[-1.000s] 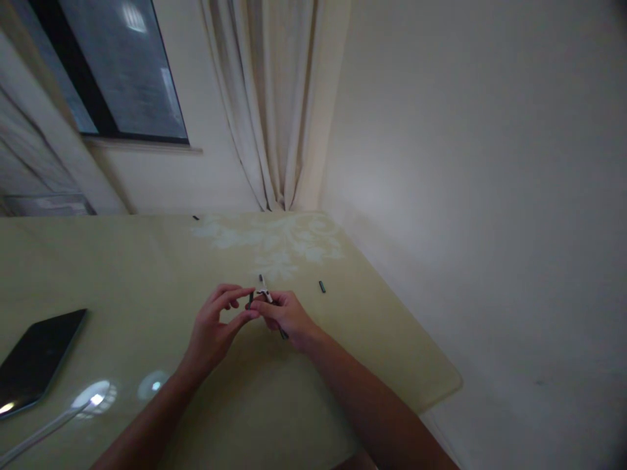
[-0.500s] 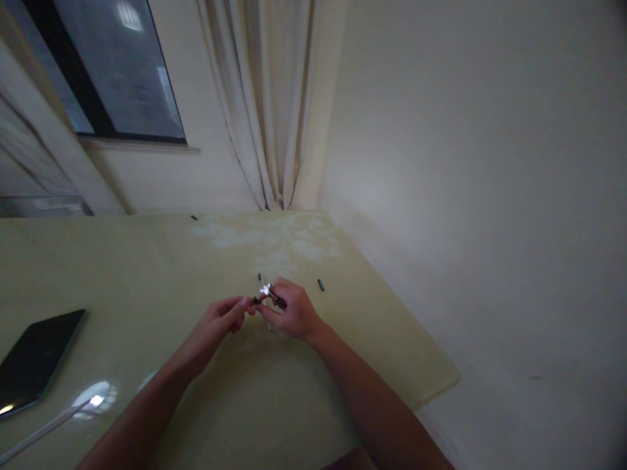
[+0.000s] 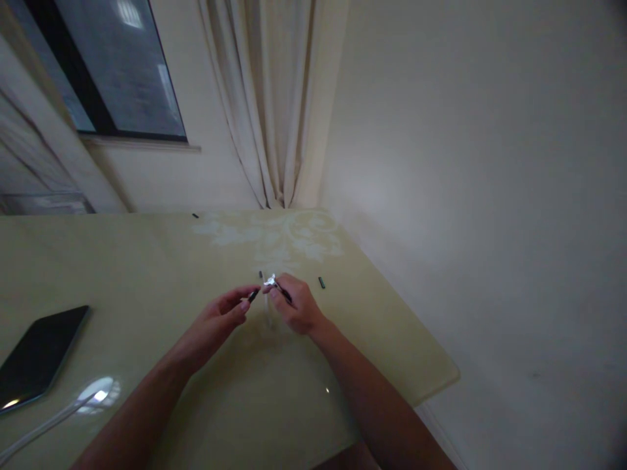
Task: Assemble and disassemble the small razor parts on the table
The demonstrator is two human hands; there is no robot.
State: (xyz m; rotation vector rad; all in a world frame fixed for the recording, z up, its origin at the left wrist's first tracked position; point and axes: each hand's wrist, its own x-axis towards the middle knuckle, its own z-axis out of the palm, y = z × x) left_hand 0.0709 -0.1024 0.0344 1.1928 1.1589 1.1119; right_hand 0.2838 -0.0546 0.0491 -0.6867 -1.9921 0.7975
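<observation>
My left hand (image 3: 223, 314) pinches a small, dark, narrow piece (image 3: 253, 296) between thumb and fingertips. My right hand (image 3: 298, 307) is closed around a small tool with a shiny silver head (image 3: 270, 281) and a dark handle (image 3: 285, 295); its exact kind is too small to make out. The two held things are close together with a slight gap between them. Just behind the silver head, a little dark-ended piece (image 3: 260, 274) lies on the table. Between the hands, a thin whitish strip (image 3: 268, 314) shows on the tabletop.
The pale yellow-green, glossy table (image 3: 235, 418) carries a dark tablet (image 3: 42, 356) and a white cable (image 3: 44, 427) at left. A small dark bar (image 3: 322, 282) lies right of my hands; another dark bit (image 3: 195, 215) sits at the back edge. A wall (image 3: 441, 196) borders the right side.
My hands have drawn slightly apart, so the dark piece in my left fingers shows more fully. The silver head has shifted a little to the right and up.
</observation>
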